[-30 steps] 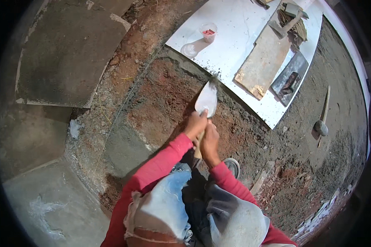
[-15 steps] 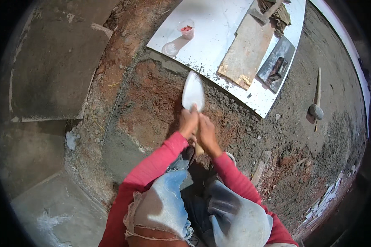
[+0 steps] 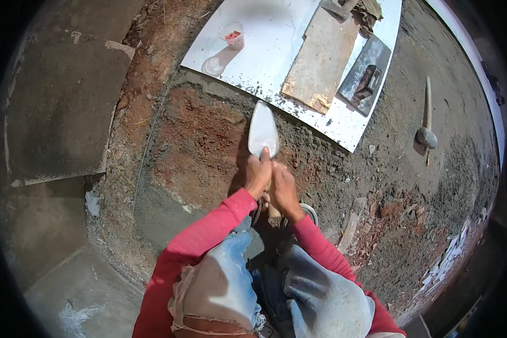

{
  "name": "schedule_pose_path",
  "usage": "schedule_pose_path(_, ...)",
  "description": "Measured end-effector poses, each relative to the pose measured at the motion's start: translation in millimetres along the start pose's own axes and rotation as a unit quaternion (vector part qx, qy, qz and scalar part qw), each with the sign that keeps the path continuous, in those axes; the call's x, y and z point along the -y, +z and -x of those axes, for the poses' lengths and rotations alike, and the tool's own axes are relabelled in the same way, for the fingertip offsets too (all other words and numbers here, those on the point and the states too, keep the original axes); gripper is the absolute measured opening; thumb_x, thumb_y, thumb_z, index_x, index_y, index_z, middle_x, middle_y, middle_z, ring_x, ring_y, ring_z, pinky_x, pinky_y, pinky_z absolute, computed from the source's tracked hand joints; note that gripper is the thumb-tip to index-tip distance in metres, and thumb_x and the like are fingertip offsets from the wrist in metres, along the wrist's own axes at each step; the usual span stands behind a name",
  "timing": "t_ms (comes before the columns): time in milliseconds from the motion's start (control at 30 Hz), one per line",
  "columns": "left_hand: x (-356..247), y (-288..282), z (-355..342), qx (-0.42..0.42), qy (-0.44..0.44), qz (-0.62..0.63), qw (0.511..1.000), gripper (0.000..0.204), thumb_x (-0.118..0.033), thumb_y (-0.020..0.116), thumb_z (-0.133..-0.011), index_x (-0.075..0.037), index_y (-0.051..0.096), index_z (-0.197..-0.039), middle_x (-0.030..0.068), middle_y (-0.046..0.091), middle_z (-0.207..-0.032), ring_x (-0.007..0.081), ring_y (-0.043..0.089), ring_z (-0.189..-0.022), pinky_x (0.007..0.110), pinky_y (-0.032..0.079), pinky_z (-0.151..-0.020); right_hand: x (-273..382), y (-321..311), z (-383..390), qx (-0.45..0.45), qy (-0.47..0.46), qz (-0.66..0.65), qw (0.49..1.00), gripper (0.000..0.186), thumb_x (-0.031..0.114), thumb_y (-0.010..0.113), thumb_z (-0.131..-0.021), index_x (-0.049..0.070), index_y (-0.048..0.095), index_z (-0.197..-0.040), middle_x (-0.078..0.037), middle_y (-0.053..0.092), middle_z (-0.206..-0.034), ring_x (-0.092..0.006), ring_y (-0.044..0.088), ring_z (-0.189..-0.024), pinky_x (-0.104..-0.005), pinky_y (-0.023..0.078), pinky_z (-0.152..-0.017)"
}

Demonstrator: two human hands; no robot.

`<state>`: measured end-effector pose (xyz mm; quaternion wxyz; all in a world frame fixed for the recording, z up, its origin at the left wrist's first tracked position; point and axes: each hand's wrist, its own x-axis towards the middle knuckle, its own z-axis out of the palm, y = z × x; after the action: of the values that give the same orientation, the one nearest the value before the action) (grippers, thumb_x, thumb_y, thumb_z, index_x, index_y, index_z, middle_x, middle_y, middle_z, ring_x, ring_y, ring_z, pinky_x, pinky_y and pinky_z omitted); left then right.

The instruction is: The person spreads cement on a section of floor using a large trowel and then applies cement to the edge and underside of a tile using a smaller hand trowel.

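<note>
A mason's trowel with a pale, leaf-shaped blade and a wooden handle points away from me over rough, reddish soil. My left hand wraps the front of its handle, thumb stretched toward the blade. Close against it, my right hand is also closed around the handle, whose butt pokes out below toward my knees. The blade tip reaches the near edge of a white board. Grey mortar crumbs dot that edge. The fingers' undersides are hidden.
On the board sit a clear cup with red bits, a worn plank, a plastering float, a hammer and a cloth. A mallet lies right on grey ground. A string runs left, beside slabs.
The view has shifted, so the board and its items appear farther left and higher. The trowel has moved slightly right along the board's edge. Both hands keep the same grip.
</note>
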<state>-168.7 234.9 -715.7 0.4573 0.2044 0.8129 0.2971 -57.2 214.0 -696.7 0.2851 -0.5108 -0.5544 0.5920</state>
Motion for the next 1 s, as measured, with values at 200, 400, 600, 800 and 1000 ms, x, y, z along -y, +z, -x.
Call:
schedule_pose_path(200,20.2,4.1,48.6,0.086,0.042,-0.043,0.994,0.056,-0.043,0.056,-0.100,0.013,0.066,-0.100,0.0329,0.069,-0.090,0.0456,0.070,-0.091,0.051,0.051,-0.079,23.9,3.5,55.9,-0.090,0.252,-0.260,0.928,0.040,0.028,0.035,-0.109,-0.004,0.059,-0.108,-0.017,0.062,-0.095,-0.0338,0.062,-0.092,-0.0434,0.049,-0.082)
schedule_pose_path(400,-41.4,-21.0,23.9,0.063,-0.025,0.012,0.998,0.054,-0.040,0.051,-0.104,0.010,0.068,-0.097,0.0188,0.073,-0.082,0.0268,0.070,-0.069,0.038,0.052,-0.066,9.2,1.1,-8.6,-0.036,-0.183,0.218,0.958,0.037,0.034,0.037,-0.109,0.002,0.054,-0.105,-0.009,0.060,-0.092,-0.0243,0.062,-0.086,-0.0391,0.052,-0.077)
schedule_pose_path(600,-7.2,17.4,66.4,0.151,0.019,-0.080,0.985,0.061,-0.047,0.052,-0.101,0.011,0.064,-0.112,0.0309,0.070,-0.104,0.0408,0.068,-0.104,0.046,0.049,-0.091,32.7,-25.2,63.6,-0.062,0.232,-0.216,0.946,0.035,0.035,0.036,-0.109,0.006,0.055,-0.103,-0.004,0.053,-0.072,-0.0120,0.055,-0.056,-0.0289,0.046,-0.051)
schedule_pose_path(800,2.4,-23.9,66.8,0.268,-0.093,0.183,0.942,0.055,-0.053,0.037,-0.108,-0.006,0.059,-0.126,0.0046,0.068,-0.100,0.0125,0.065,-0.081,0.028,0.053,-0.070,49.6,-60.9,32.2,-0.019,-0.102,0.182,0.978,0.027,0.027,0.058,-0.101,0.008,0.053,-0.118,-0.022,0.064,-0.086,-0.0371,0.065,-0.064,-0.0402,0.051,-0.053)
schedule_pose_path(1000,45.0,-76.5,64.9,0.227,0.340,-0.151,0.900,0.026,-0.027,0.053,-0.103,-0.005,0.064,-0.096,0.0071,0.067,-0.069,0.0216,0.069,-0.069,0.036,0.053,-0.062,46.9,-86.2,-45.1,0.046,-0.167,0.455,0.874,0.039,0.037,0.060,-0.100,0.007,0.050,-0.124,-0.017,0.067,-0.087,-0.0341,0.063,-0.053,-0.0435,0.047,-0.043)
